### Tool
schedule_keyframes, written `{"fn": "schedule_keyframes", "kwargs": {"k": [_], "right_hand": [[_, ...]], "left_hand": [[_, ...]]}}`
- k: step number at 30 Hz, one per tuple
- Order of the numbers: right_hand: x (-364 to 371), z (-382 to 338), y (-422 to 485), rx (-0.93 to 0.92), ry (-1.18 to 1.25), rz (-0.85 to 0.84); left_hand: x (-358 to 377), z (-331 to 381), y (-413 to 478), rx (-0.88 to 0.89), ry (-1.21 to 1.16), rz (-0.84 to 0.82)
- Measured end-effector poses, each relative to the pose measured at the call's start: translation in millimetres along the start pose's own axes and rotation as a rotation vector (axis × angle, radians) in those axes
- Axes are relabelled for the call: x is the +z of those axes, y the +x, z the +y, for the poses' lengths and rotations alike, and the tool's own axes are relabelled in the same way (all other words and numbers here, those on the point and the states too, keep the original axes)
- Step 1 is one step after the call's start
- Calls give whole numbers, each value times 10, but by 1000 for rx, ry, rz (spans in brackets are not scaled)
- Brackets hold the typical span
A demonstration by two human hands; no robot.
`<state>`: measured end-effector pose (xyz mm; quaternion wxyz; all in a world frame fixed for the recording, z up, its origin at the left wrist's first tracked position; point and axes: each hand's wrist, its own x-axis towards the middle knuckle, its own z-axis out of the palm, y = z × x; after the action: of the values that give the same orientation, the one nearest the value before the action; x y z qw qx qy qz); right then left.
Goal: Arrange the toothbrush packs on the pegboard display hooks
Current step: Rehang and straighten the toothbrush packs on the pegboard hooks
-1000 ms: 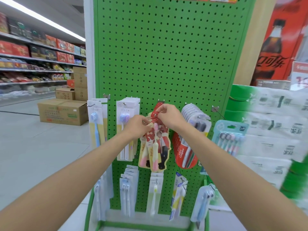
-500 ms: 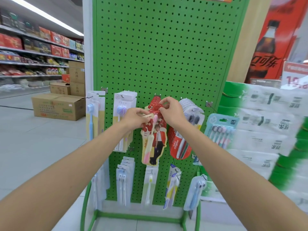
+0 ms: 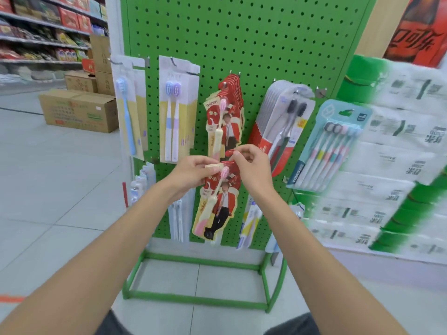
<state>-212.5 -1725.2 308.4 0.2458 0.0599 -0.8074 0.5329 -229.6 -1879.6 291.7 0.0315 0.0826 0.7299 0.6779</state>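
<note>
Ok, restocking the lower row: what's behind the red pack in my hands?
Green pegboard shows around the red pack; a pale sliver peeks out under its bottom edge. Anything hanging there is otherwise covered.

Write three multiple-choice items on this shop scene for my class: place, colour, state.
1. Where is the held pack? A. on the floor B. below the hanging red packs C. on a box
2. What colour is the pegboard? A. green B. blue C. white
3. What state is the held pack in? A. hung on a hook B. lying flat C. pinched by the left hand and right hand
Key: B, it dangles under the red packs; A, the holed panel is green; C, fingers of both pinch its top.
</note>
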Motion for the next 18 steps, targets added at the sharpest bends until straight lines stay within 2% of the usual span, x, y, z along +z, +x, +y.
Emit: {"fn": "schedule_keyframes", "kwargs": {"k": [5, 11, 14, 18], "right_hand": [[73, 305, -162, 73, 78, -64], [143, 434, -318, 254, 139, -313], [199, 606, -372, 391, 178, -384], [271, 852, -485, 521, 200, -516]], "left_hand": [[-19, -417, -88, -8, -49, 23], [67, -517, -131, -4, -171, 62], [78, -583, -138, -21, -179, 148], [6, -627, -130, -76, -315, 292]]}}
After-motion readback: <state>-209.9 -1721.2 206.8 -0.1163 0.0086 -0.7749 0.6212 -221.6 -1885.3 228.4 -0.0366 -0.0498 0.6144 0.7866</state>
